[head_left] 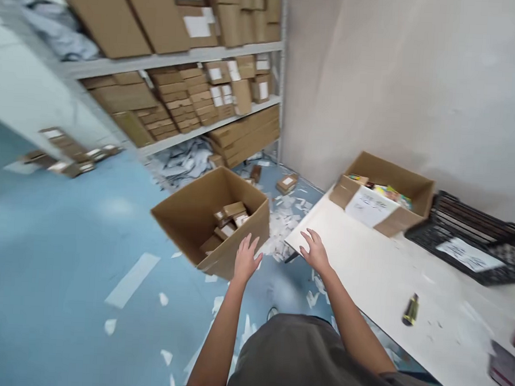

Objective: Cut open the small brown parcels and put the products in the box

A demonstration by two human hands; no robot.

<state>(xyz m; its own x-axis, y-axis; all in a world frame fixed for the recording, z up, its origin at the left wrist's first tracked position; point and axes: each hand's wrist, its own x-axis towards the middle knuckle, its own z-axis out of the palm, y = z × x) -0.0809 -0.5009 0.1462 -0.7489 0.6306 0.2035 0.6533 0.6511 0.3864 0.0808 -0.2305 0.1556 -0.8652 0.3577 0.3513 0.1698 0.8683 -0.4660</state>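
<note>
My left hand [246, 257] reaches out with spread fingers over the near corner of an open cardboard box [196, 213] that stands on the blue floor. Several small brown packages [229, 220] lie inside that box. My right hand [315, 251] hovers open over the near-left corner of a white table [366, 268], touching or just above its edge; I cannot tell which. Neither hand holds anything.
On the table stand an open cardboard box [385, 191] with colourful items and a paper label, a black plastic crate [475, 239], a yellow-black utility knife [411, 309] and a dark phone [503, 367]. Metal shelves [182, 59] hold many cartons. Paper scraps [282, 217] litter the floor.
</note>
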